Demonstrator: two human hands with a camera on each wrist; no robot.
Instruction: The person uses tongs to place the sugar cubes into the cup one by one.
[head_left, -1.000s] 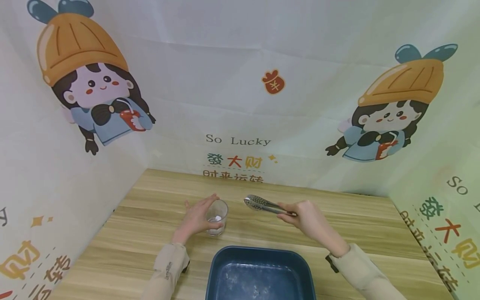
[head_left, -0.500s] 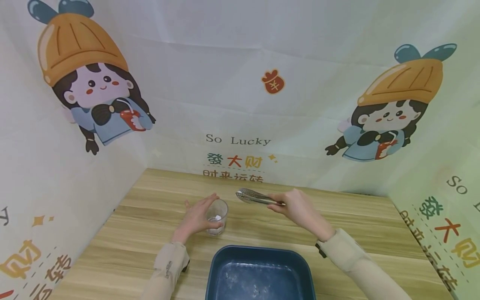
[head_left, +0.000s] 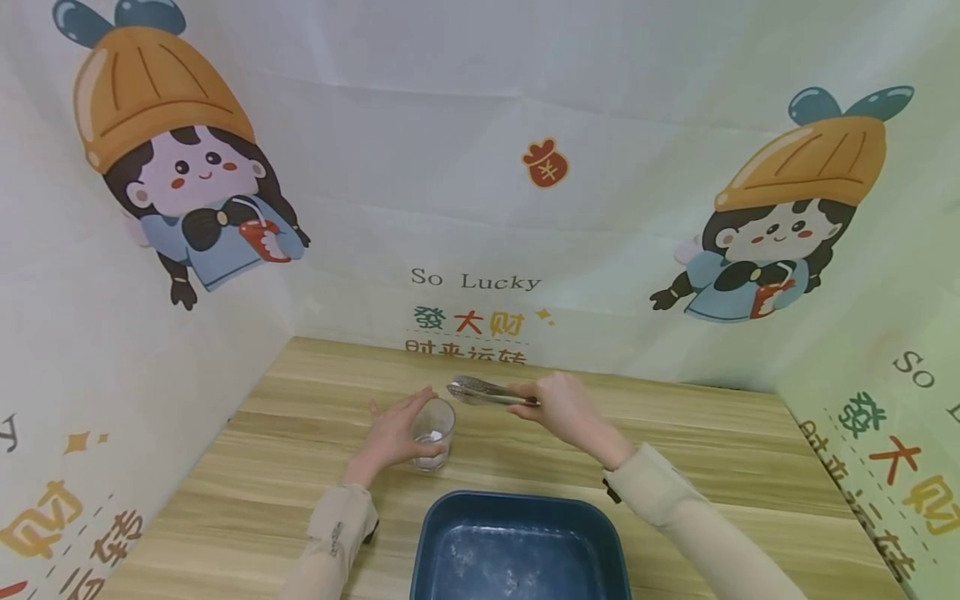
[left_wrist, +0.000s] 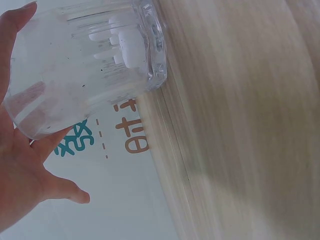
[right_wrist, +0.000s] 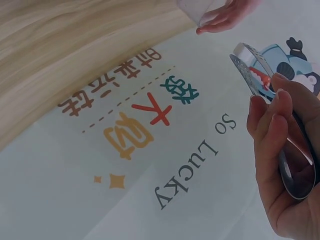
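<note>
Near the glass [head_left: 442, 427], the right hand [head_left: 568, 408] holds tongs [head_left: 483, 392] pinching something white [right_wrist: 243, 52].

Pale cartoon backdrop [head_left: 420, 167], woodgrain tabletop [head_left: 255, 492].

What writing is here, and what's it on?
"So Lucky": back cloth
"發大财": back cloth, right cloth
"时来运转": both, partly hidden
"So": right cloth, rest cut off
"y", "财", "转": left cloth, rest cut off
Red pouch print: symbol unclear
Left sleeve mark: too small
</note>
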